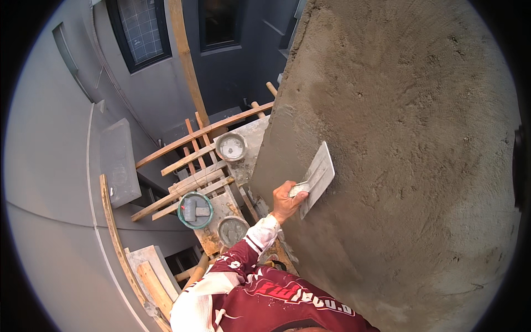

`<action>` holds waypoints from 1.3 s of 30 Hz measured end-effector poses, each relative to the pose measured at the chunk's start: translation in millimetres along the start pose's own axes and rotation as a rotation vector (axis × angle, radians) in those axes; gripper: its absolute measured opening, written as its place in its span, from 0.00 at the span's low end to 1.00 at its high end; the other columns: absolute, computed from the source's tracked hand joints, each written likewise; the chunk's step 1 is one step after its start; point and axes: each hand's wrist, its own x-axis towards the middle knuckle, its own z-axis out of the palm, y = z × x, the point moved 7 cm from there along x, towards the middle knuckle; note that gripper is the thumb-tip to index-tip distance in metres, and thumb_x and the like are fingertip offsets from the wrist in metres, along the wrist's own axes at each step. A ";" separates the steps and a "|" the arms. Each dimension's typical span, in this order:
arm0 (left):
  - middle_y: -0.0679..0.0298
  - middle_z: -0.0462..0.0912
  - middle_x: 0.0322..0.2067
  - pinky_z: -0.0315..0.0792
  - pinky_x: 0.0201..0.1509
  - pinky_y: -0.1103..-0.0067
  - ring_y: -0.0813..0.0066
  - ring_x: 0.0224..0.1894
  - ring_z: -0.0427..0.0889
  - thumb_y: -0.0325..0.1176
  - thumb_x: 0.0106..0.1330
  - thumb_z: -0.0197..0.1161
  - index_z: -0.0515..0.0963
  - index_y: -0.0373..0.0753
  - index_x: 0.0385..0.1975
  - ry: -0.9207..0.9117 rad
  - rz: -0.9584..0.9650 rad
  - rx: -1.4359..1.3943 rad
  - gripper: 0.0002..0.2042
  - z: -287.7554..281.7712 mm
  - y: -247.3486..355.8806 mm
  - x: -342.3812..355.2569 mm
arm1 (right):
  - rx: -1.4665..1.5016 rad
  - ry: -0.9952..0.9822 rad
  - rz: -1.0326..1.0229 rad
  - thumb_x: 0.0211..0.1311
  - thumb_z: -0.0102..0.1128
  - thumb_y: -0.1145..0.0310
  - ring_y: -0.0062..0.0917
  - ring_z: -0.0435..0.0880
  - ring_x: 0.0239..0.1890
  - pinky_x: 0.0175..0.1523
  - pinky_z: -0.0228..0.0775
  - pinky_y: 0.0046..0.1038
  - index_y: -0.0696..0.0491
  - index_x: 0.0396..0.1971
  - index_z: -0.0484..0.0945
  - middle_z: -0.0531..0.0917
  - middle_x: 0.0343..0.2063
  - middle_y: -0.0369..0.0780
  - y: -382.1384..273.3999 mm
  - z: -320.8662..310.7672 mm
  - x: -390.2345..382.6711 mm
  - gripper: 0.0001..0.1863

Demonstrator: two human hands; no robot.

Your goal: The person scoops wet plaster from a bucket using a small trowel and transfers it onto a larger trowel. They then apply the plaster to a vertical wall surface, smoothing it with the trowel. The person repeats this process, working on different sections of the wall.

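Grey wet cement render [409, 138] covers a tall wall on the right of the scene, its surface rough and pitted, smoother near the left edge. One hand [285, 200], reaching up from a maroon and white printed sleeve [249, 260], is closed tightly around the handle of a flat rectangular steel plastering trowel [319, 176]. Which hand it is cannot be told for certain; it looks like the right. The other hand is out of view. The trowel blade lies against the render near the wall's left edge, tilted, its long side slanting up to the right.

To do this stroke well, the blade probably wants a shallow angle with the leading edge lifted slightly, steady even pressure, and long overlapping passes so no ridges remain.

Far below on the left, a wooden scaffold platform [210, 177] carries a round grey metal pan [231, 146], a green-rimmed bucket [195, 210] holding blocks, and another grey pan of mortar [232, 229]. A bamboo pole [185, 55] rises beside dark grey building walls [50, 182].
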 end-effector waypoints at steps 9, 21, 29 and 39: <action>0.71 0.62 0.12 0.61 0.11 0.80 0.81 0.09 0.63 0.58 0.66 0.56 0.66 0.41 0.21 0.309 -0.887 -0.297 0.25 -67.3 -134.6 0.5 | 0.142 -0.037 -0.107 0.53 0.62 0.60 0.44 0.81 0.44 0.51 0.72 0.38 0.58 0.40 0.79 0.83 0.40 0.49 -68.3 18.5 -6.2 0.19; 0.73 0.63 0.13 0.62 0.12 0.83 0.84 0.11 0.63 0.57 0.66 0.56 0.67 0.42 0.22 0.008 -0.476 -0.319 0.23 -9.5 50.6 137.4 | -0.022 0.004 -0.047 0.52 0.64 0.67 0.39 0.82 0.45 0.50 0.73 0.34 0.60 0.41 0.79 0.83 0.40 0.48 21.1 43.5 47.1 0.17; 0.72 0.67 0.14 0.63 0.13 0.86 0.85 0.12 0.66 0.53 0.66 0.59 0.70 0.39 0.23 -0.109 -0.206 -0.387 0.21 11.4 112.8 127.1 | 0.097 0.066 -0.024 0.53 0.63 0.67 0.39 0.82 0.45 0.51 0.72 0.33 0.60 0.42 0.79 0.83 0.40 0.48 10.7 14.4 60.1 0.17; 0.69 0.71 0.16 0.65 0.25 0.80 0.85 0.23 0.66 0.52 0.63 0.63 0.74 0.34 0.26 0.154 -0.002 0.198 0.22 -41.7 -3.8 184.0 | 0.115 0.181 -0.162 0.49 0.65 0.61 0.43 0.81 0.47 0.52 0.72 0.33 0.59 0.39 0.79 0.83 0.42 0.48 36.5 45.4 34.3 0.20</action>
